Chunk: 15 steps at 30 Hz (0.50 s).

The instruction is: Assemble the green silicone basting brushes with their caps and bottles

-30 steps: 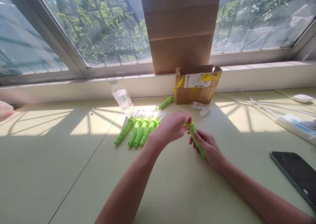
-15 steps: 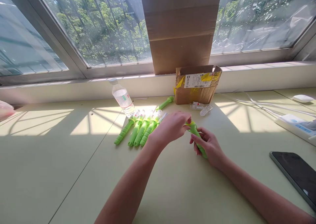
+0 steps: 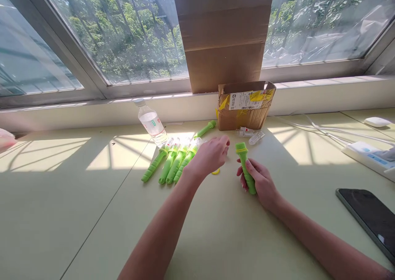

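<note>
My right hand (image 3: 261,179) is wrapped around the green handle of a brush with a bristle-like head (image 3: 241,147), held upright and tilted slightly left. To its left, my left hand (image 3: 214,151) hovers with curled fingers; whether anything is in them is hidden. Just below that hand a small yellow ring-like piece (image 3: 215,172) shows on the table. Several green-handled pieces with clear tube ends (image 3: 169,165) lie side by side, partly behind my left hand. One more green handle (image 3: 206,128) lies behind them.
A water bottle (image 3: 152,126) stands behind the row. A cardboard box (image 3: 243,111) is against the wall, clear tubes (image 3: 256,137) before it. On the right are a phone (image 3: 368,214), a power strip (image 3: 370,156), cables and a white object (image 3: 377,122).
My left hand has come away from the brush's head and moved left. The head now shows fully, and a yellow piece is visible under my left hand. My right hand keeps its grip.
</note>
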Motion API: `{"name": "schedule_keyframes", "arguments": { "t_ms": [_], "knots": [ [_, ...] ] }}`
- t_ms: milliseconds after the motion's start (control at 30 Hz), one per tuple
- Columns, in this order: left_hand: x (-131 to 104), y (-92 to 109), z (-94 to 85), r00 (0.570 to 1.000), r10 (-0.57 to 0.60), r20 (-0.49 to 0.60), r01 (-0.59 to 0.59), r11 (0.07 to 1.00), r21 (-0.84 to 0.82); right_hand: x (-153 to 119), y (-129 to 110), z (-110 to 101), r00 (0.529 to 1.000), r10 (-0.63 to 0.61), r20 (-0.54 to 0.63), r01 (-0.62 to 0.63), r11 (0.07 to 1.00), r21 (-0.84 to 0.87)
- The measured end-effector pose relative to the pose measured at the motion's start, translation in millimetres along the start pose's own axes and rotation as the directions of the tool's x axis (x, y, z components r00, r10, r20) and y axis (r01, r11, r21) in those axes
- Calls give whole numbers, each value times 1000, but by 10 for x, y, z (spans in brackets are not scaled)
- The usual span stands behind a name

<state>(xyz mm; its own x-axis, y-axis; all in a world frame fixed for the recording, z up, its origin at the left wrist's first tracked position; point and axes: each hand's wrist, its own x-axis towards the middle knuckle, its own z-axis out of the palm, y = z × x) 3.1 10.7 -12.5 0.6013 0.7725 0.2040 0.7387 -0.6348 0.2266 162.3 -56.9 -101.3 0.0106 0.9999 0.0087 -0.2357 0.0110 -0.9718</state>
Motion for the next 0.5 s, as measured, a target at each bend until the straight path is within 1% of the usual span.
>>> {"name": "schedule_keyframes", "arguments": {
  "t_ms": [200,300,433,500],
  "knots": [
    [10,-201,211,994,-68,90,60,994,92,-1,-12,8,1000,21,2,-21,1000,-4],
    [7,-269,307,993,-78,87,63,984,168,1,-19,15,1000,30,-1,-30,1000,-2],
    [12,-309,385,998,-33,52,17,958,286,1,-20,17,1000,26,0,-26,1000,1],
    [14,-316,404,999,-25,49,8,948,319,-1,-15,13,1000,28,2,-28,1000,-2]
  ]
}}
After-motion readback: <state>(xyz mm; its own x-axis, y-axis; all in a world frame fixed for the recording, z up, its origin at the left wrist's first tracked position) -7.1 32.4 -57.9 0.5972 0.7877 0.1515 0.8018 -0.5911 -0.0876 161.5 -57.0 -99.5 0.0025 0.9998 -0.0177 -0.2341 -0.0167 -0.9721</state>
